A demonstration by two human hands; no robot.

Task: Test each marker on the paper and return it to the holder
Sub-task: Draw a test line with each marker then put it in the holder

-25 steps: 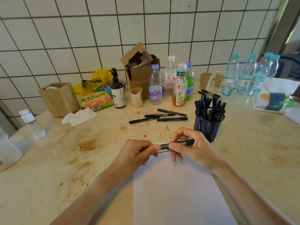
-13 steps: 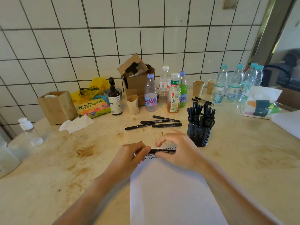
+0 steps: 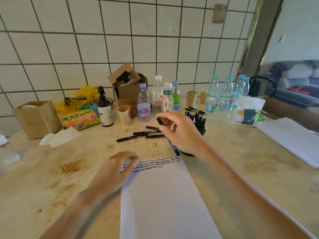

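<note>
the right hand (image 3: 181, 133) has its fingers curled round a black marker (image 3: 172, 145), and the thumb and first finger hold it near the top end. the marker stands almost up and down, with its low end close to the far right corner of the paper (image 3: 164, 195), right where the rows of black squiggles (image 3: 151, 163) stop. i cannot tell if the tip touches the paper, because that part is blurry. the left hand (image 3: 117, 168) has its fingers loosely curled and rests on the far left corner of the paper. it looks like it is holding the sheet down, and i cannot tell if it has a cap tucked inside. the marker looks thin, light and stiff, so it should be easy to lift with two or three fingers. its smooth plastic side may slip, so a good place to hold it is the middle of the body, not the inky tip. the paper is thin and floppy and could slide, so a hand on it helps. just past the paper, behind the right hand, is the black mesh holder (image 3: 200, 128) full of markers. a little to the left of the holder, four loose markers (image 3: 138, 134) lie flat on the table (image 3: 51, 169).
</note>
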